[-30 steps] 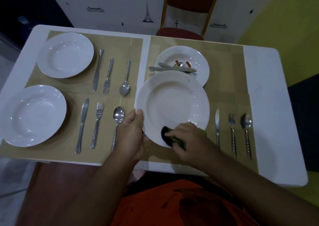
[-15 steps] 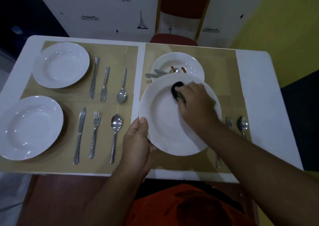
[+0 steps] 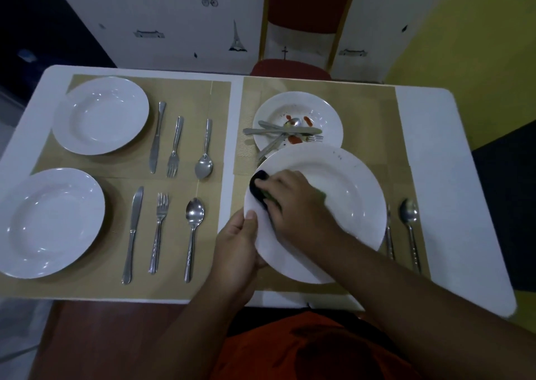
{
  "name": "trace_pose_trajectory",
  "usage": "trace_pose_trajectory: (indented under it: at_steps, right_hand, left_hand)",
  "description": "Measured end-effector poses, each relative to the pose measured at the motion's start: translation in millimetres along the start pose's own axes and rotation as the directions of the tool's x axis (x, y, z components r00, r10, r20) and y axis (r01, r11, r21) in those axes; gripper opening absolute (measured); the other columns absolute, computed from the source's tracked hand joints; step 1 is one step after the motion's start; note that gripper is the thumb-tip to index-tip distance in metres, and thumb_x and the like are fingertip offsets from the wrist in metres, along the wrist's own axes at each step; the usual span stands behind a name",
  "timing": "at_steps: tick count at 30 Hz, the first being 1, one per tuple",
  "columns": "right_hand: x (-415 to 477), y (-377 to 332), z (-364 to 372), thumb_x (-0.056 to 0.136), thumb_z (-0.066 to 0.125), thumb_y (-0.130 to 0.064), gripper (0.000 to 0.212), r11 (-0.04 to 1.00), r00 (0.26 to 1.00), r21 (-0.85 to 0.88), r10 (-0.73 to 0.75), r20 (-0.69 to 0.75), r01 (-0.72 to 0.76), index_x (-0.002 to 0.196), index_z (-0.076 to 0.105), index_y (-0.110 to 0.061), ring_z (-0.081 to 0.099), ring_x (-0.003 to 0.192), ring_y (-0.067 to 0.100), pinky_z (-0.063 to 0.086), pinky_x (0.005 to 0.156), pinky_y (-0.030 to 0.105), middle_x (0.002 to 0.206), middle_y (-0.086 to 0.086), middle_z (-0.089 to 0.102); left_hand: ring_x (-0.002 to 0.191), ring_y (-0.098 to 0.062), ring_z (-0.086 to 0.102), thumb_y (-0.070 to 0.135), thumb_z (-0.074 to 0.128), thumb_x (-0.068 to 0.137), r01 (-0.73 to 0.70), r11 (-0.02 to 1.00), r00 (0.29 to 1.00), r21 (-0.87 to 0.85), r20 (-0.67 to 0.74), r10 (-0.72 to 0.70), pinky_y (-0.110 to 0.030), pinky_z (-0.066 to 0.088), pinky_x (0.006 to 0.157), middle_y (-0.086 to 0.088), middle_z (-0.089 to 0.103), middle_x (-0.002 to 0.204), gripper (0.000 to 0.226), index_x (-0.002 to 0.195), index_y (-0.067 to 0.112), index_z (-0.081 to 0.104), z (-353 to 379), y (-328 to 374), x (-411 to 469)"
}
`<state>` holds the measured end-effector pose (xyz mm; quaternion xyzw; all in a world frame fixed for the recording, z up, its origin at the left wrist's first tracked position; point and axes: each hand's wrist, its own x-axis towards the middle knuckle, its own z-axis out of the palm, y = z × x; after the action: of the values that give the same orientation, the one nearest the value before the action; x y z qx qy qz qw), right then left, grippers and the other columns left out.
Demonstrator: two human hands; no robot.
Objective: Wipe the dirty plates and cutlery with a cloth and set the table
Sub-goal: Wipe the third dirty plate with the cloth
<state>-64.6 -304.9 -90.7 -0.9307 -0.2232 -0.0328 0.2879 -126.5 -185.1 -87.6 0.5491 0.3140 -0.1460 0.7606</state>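
While gripping the large plate [image 3: 342,182] by its left rim with the left hand [image 3: 236,252]; pressing onto it a dark cloth [image 3: 258,185] clutched in the right hand [image 3: 295,205]; just behind it, soiled cutlery [image 3: 281,131].

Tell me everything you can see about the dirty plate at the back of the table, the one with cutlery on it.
It is a round white plate, glossy like ceramic, lying flat on the far right tan placemat. Red sauce smears and dark specks soil its middle. A knife, fork and spoon lie across it, handles jutting past its left rim. The larger plate being wiped hides its near edge; contact there cannot be told.
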Motion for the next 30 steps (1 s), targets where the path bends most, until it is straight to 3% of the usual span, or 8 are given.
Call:
trace_pose_trajectory:
  at_steps: [4,8,12,15,18,22,26,30]
  right_hand:
    - [21.0,24.5,-11.3,0.085,0.053,-0.015,0.029,0.978,0.979,-0.114,0.163,-0.122,-0.177,0.113,0.062,-0.012,0.051,0.089,0.031,0.046,0.071,0.042,0.096,0.011,0.057]
    - [8.6,44.5,-17.7,0.085,0.056,-0.013,0.027,0.899,0.901,-0.160,0.366,-0.235,-0.407,0.111,0.062,-0.008,0.051,0.090,0.031,0.044,0.073,0.040,0.094,0.011,0.056]
    - [-2.0,47.2,-16.0,0.089,0.053,-0.010,0.035,0.867,0.834,-0.017,0.474,-0.284,-0.498,0.123,0.059,-0.009,0.046,0.109,0.024,0.041,0.091,0.031,0.113,0.009,0.055]
    - [9.1,42.0,-10.3,0.091,0.052,-0.009,0.037,0.894,0.859,0.109,0.448,-0.248,-0.434,0.128,0.057,-0.009,0.044,0.119,0.021,0.034,0.100,0.025,0.126,0.006,0.053]
    - [18.5,26.7,3.2,0.087,0.055,-0.006,0.041,0.976,0.971,0.101,0.204,-0.120,-0.193,0.128,0.059,-0.012,0.052,0.117,0.022,0.035,0.102,0.029,0.130,0.003,0.059]
    - [0.5,3.9,11.9,0.082,0.057,-0.002,0.044,0.977,0.998,0.202,0.054,0.044,-0.062,0.124,0.062,-0.013,0.056,0.109,0.022,0.037,0.099,0.023,0.123,0.001,0.064]
    - [-23.5,5.5,8.3,0.084,0.059,-0.004,0.037,0.972,0.972,0.234,-0.076,0.221,0.023,0.119,0.065,-0.012,0.057,0.101,0.021,0.041,0.093,0.030,0.113,0.002,0.067]
    - [-1.7,11.4,-0.4,0.088,0.058,-0.011,0.033,0.971,0.989,0.184,0.145,0.043,-0.150,0.121,0.062,-0.016,0.050,0.106,0.014,0.040,0.097,0.027,0.113,0.000,0.060]
  left_hand:
    - [0.068,-0.018,0.066,0.027,0.043,0.107,-0.014,1.000,0.997,-0.019,-0.074,0.012,-0.031,0.052,0.052,-0.009,0.074,0.092,0.030,0.109,0.016,0.071,-5.6,-6.3,-4.1]
    - [0.082,-0.029,0.068,0.030,0.046,0.106,-0.046,0.999,0.989,0.011,-0.137,0.047,-0.045,0.056,0.067,-0.016,0.074,0.097,0.031,0.101,0.017,0.073,-7.5,-14.5,-8.1]
    - [0.084,-0.031,0.067,0.032,0.047,0.105,-0.089,0.991,0.983,0.098,-0.151,0.103,-0.060,0.057,0.072,-0.019,0.072,0.097,0.030,0.093,0.021,0.073,-6.5,-17.4,-10.3]
    - [0.083,-0.028,0.070,0.030,0.047,0.105,-0.130,0.982,0.986,0.135,-0.083,0.142,-0.054,0.059,0.069,-0.012,0.075,0.092,0.029,0.098,0.023,0.074,-6.2,-7.7,-5.7]
    - [0.088,-0.027,0.072,0.029,0.046,0.106,-0.090,0.988,0.996,0.126,-0.011,0.092,-0.042,0.060,0.067,-0.008,0.077,0.096,0.029,0.109,0.021,0.074,-0.3,-1.5,-0.9]
    - [0.101,-0.033,0.071,0.027,0.046,0.106,-0.123,0.992,0.990,0.024,-0.062,0.124,-0.049,0.057,0.085,-0.013,0.076,0.104,0.030,0.106,0.017,0.075,-5.5,11.5,11.3]
    - [0.083,-0.027,0.073,0.027,0.046,0.106,-0.109,0.994,0.991,-0.012,-0.079,0.108,-0.039,0.059,0.066,-0.011,0.077,0.095,0.028,0.105,0.017,0.073,-22.2,24.9,18.4]
    - [0.074,-0.020,0.070,0.028,0.045,0.106,-0.076,0.996,0.997,0.042,0.010,0.076,-0.033,0.056,0.057,-0.010,0.076,0.092,0.031,0.114,0.013,0.071,-15.8,14.1,9.6]
